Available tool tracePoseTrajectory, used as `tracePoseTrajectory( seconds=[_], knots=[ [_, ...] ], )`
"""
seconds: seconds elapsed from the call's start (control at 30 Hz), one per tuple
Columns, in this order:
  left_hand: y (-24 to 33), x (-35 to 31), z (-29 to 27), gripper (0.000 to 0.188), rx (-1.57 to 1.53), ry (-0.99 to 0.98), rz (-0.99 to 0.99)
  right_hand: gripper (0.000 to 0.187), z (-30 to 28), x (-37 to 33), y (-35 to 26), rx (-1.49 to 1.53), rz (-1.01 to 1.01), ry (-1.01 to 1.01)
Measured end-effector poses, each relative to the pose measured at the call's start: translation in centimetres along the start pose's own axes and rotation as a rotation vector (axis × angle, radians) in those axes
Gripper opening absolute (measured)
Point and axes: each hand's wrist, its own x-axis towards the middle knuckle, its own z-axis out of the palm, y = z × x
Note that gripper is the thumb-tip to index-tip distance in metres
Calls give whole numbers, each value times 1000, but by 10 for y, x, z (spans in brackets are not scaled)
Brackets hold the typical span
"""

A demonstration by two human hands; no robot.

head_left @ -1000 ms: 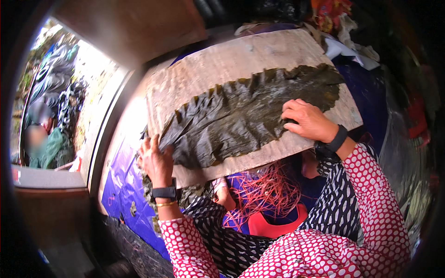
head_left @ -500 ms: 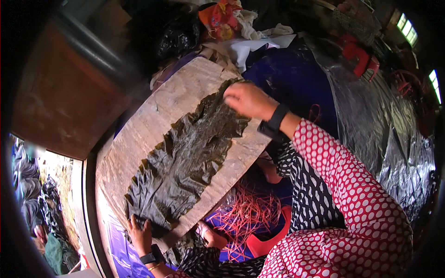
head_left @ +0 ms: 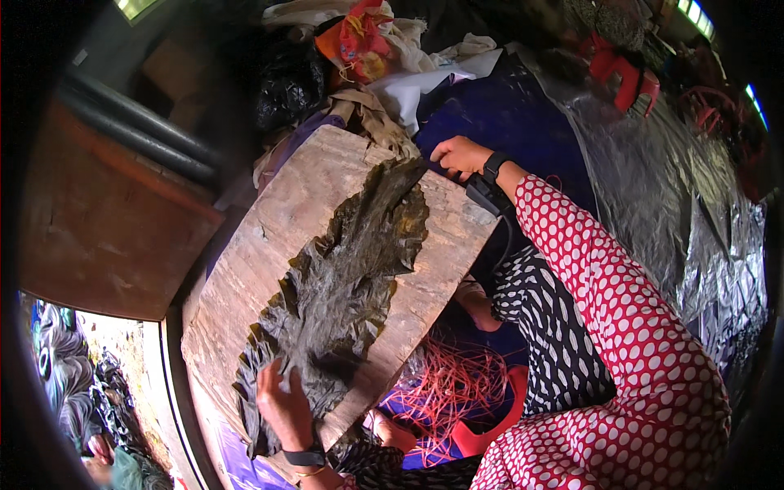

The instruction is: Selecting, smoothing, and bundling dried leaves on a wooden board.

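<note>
A long, wrinkled dark green-brown sheet with ruffled edges (head_left: pixel 343 269), looking like kelp, lies spread slantwise over a worn wooden board (head_left: pixel 253 261). My left hand (head_left: pixel 282 404) is over its near end, thumb and fingers apart. Whether the fingertips press on the sheet is hard to see. Past the board's far right corner, my right hand (head_left: pixel 460 155) is off the sheet, its fingers curled inward and the palm hidden. Below that wrist, close to the board's edge, is a small black device (head_left: pixel 486 194).
Red strings (head_left: pixel 453 392) lie heaped beside a red plastic piece (head_left: pixel 498 412), near my feet. Dark blue sheeting (head_left: pixel 506 114) and shiny plastic sheeting (head_left: pixel 653 196) spread to the right. A brown panel (head_left: pixel 106 220) stands left; a black bag (head_left: pixel 287 86) sits at the back.
My right hand has left the sheet's far end and moved right, past the board. My left hand has shifted right and inward from the near-left corner. The view has tilted slightly.
</note>
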Motion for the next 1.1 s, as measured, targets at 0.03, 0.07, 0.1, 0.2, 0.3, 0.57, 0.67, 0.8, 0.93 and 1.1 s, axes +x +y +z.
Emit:
tracePoseTrajectory(
  seconds=[0.03, 0.07, 0.1, 0.2, 0.3, 0.57, 0.67, 0.8, 0.93, 1.1],
  knots=[
    [10, 1, 6, 28, -55, -72, -8, 40, -2, 5, 8, -19, -13, -31],
    [21, 2, 13, 28, -111, -146, -15, 43, -5, 10, 14, -39, -23, -61],
    [34, 4, 17, 27, -92, -230, -42, 43, -5, 13, 17, -37, -21, -61],
    [45, 4, 29, 30, 44, -284, 202, 40, -5, 21, 23, 45, -135, -131],
    [49, 6, 30, 30, 38, -382, 67, 28, -4, 30, 25, -48, -332, -74],
    [48, 12, 34, 28, 27, -353, 117, 36, -11, 37, 24, 257, -305, -34],
    [48, 11, 34, 28, 43, -346, 124, 35, -11, 28, 7, 246, -369, -17],
    [49, 11, 34, 27, 54, -341, 115, 38, -17, 7, -17, 339, -180, -52],
    [46, 9, 33, 27, 44, -338, 111, 39, -17, 0, -37, 318, -109, -25],
    [48, 10, 36, 28, 32, -353, 127, 44, 1, 39, -9, -519, -516, 629]
  ],
)
